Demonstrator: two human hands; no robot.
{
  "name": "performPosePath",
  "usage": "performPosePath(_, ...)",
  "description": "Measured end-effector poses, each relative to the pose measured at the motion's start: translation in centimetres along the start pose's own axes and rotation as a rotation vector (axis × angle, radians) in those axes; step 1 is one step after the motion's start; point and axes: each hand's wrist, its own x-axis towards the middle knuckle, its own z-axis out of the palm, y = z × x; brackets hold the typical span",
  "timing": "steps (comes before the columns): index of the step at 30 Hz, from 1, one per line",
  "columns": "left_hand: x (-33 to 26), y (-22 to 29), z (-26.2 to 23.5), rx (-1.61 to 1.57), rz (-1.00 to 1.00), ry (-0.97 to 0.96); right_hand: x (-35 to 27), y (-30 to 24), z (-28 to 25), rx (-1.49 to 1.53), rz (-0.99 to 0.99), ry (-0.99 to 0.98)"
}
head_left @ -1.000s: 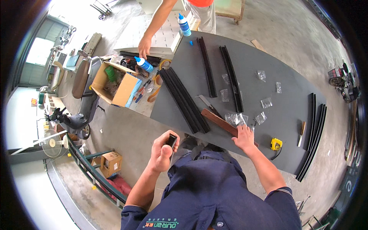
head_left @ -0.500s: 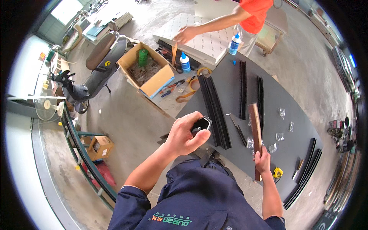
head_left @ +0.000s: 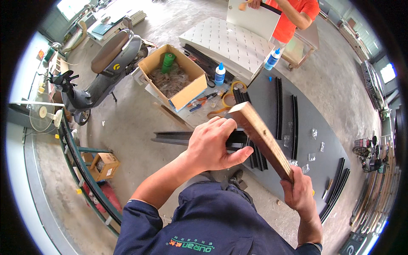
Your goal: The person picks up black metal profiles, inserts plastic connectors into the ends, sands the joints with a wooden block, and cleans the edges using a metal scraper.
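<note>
My left hand point(head_left: 212, 144) is closed around a black metal profile point(head_left: 170, 138), which lies crosswise above the floor with its hollow end toward the right. My right hand point(head_left: 298, 189) grips the lower end of a brown wooden strip point(head_left: 267, 142) with a pale raw edge. The strip slants up to the left, its upper part in front of the profile's end; whether the two touch, I cannot tell. Behind it, a bundle of black profiles point(head_left: 242, 97) rests on the dark grey table point(head_left: 308, 114). More profiles point(head_left: 279, 106) and small clear bags point(head_left: 312, 157) lie there too.
Beyond the table stand two blue-and-white bottles point(head_left: 219, 75), a cardboard box point(head_left: 191, 93) with a green roll, and yellow tape rolls point(head_left: 228, 100). A person in orange point(head_left: 299, 25) handles a white panel point(head_left: 250, 19) behind stacked panels point(head_left: 225, 42). A scooter point(head_left: 100, 83) is parked left.
My right hand has lifted the wooden strip off to the left, up to the profile's end. My left hand still holds the profile. The person in orange has moved right and now handles a panel.
</note>
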Motion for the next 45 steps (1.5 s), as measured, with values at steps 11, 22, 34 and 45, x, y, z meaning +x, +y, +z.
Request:
performPosePath(11,-1.6,-1.3,-2.9,-0.009,0.045,0.087,-0.2,-2.1,4.0,0.262,0.169,-0.122)
performPosePath(22,-2.8,-2.2,-3.1,0.062,-0.025,0.132,0.8,-3.3,3.4,0.479,0.131,0.064)
performPosePath(34,-2.0,-2.2,-2.1,0.101,-0.120,0.231,0.8,-5.0,5.2,0.636,0.135,0.090)
performPosePath(45,-2.4,-3.1,-1.2,0.206,-0.176,0.249,1.5,-5.1,5.3,0.296,0.214,-0.219)
